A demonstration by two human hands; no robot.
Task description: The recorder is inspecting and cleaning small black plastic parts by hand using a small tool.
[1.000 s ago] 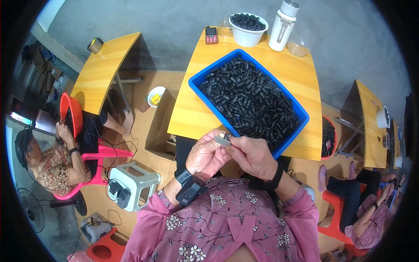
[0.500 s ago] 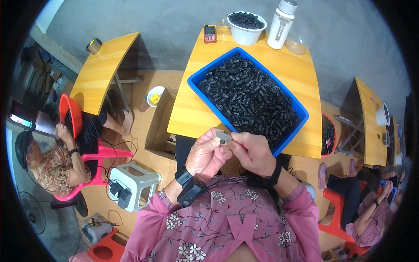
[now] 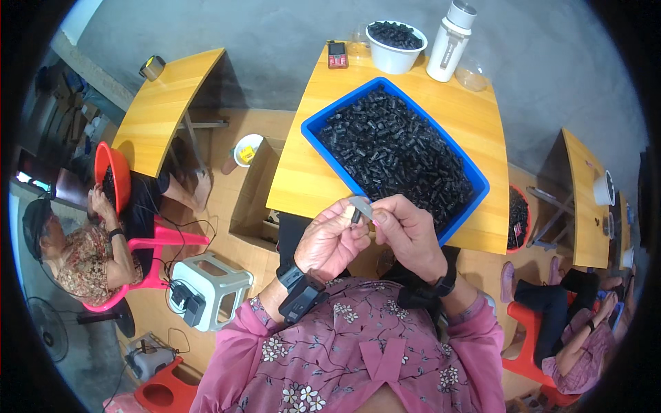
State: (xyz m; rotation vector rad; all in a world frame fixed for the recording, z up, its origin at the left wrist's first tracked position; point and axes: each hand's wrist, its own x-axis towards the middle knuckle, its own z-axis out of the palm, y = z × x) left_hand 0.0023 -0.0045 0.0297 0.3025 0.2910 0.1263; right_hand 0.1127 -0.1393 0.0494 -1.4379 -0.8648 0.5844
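Left hand (image 3: 325,239) pinching small black part (image 3: 356,217); right hand (image 3: 414,230) pinching grey blade (image 3: 361,205) just beside it. On table (image 3: 296,182), blue tub (image 3: 465,215) and white bowl (image 3: 394,60), full of black pieces (image 3: 396,151).

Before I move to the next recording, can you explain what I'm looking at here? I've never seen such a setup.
No robot here: a person works bare-handed, seen from a fisheye camera on their own head, which bends straight edges. The left hand pinches a small black part; the right hand holds a thin grey blade-like strip close by. On the yellow wooden table are a blue tray heaped with black parts, a white tub of similar pieces, a white bottle and a red keypad phone.
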